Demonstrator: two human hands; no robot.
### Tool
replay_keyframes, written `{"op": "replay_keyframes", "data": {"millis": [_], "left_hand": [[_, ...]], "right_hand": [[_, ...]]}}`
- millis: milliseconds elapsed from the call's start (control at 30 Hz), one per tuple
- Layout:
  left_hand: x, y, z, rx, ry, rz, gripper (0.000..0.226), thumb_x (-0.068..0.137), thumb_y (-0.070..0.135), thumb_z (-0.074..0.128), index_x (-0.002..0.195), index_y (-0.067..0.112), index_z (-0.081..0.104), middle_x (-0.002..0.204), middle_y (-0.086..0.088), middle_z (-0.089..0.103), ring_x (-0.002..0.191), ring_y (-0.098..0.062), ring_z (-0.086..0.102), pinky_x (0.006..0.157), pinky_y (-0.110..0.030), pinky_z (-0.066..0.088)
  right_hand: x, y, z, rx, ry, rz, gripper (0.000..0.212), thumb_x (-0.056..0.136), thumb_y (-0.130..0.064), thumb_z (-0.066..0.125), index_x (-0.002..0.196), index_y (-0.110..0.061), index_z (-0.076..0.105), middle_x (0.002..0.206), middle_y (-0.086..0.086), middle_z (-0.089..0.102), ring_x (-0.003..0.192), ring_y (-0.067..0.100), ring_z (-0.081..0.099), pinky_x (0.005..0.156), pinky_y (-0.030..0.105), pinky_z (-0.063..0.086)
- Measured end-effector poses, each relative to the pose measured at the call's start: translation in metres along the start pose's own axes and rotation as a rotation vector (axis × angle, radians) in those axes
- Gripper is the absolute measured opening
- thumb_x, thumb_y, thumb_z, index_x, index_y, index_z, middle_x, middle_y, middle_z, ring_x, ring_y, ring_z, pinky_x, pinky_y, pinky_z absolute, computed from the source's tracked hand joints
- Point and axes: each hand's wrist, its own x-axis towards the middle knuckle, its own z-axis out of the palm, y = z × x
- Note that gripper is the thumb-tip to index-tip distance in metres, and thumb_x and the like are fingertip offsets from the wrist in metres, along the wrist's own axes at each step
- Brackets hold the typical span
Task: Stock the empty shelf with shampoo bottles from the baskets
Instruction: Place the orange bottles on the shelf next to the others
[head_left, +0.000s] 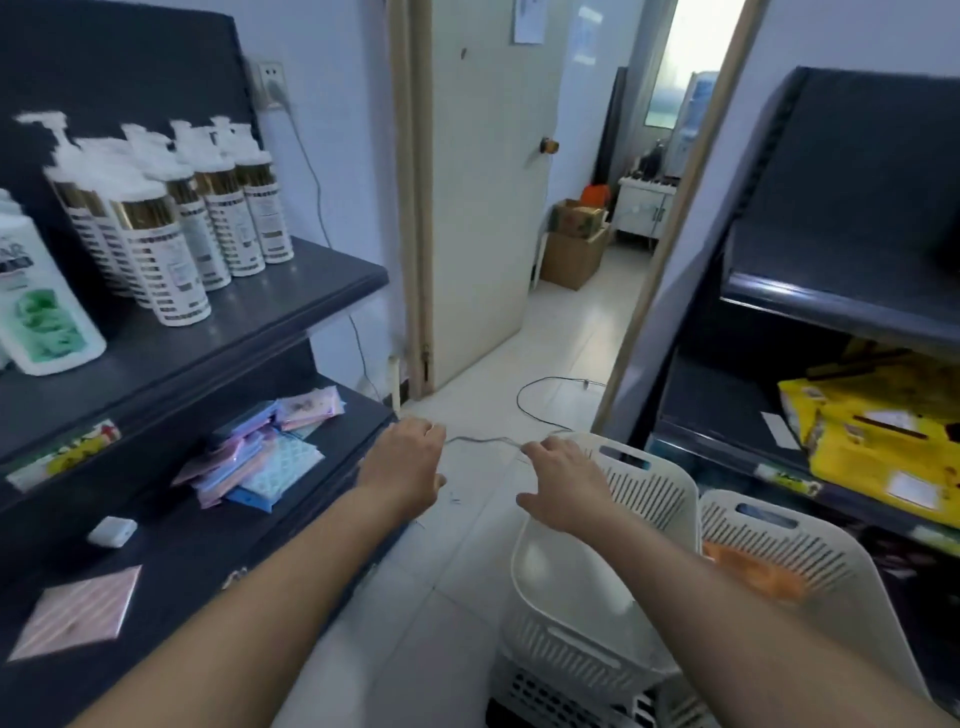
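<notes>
The pump bottles (171, 234) stand in a bunch on the left shelf (291, 291), with a fat white bottle (41, 312) with a green label beside them at the far left. They are tall and thin, so I think they tip over easily. If they are full, they will feel a bit heavy. The plastic looks hard and smooth, so it may slip in a hand. The best place to hold one is round the middle of its body, under the gold band. The pump on top is a poor handle, because it could turn or pull up.

The near basket (566, 644) on the floor looks empty inside. The other basket (810, 551), just to its right, has something orange (753, 571) in it, too blurry to name.

Both arms reach out straight ahead, palms down. The left hand (410, 462) hangs over the floor by the lower shelf. The right hand (566, 480) is over the far rim of the near basket; I cannot tell if it touches. The fingers (550, 447) on both hands are loose, bent a little, and hold nothing.
</notes>
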Motion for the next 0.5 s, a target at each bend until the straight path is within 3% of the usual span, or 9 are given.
{"op": "replay_keyframes", "data": {"millis": [333,500], "left_hand": [[0.036,0.195,0.050,-0.086,-0.085,0.214,0.045,0.086,0.034,0.065,0.124,0.013,0.051,0.129,-0.005,0.052,0.121,-0.025,0.046,0.097,-0.035,0.041],[0.053,0.273,0.075,-0.038,-0.160,0.355,0.052,0.085,0.042,0.063,0.128,0.017,0.048,0.130,-0.002,0.052,0.121,-0.023,0.047,0.100,-0.041,0.044]], "right_hand": [[-0.084,0.181,0.013,0.050,-0.041,0.243,0.058,0.084,-0.040,0.068,0.134,-0.017,0.050,0.128,0.008,0.053,0.122,0.027,0.050,0.098,0.038,0.047],[-0.120,0.250,0.026,0.095,-0.073,0.373,0.057,0.087,-0.036,0.065,0.138,-0.020,0.048,0.133,0.008,0.051,0.127,0.027,0.045,0.103,0.040,0.039]]}}
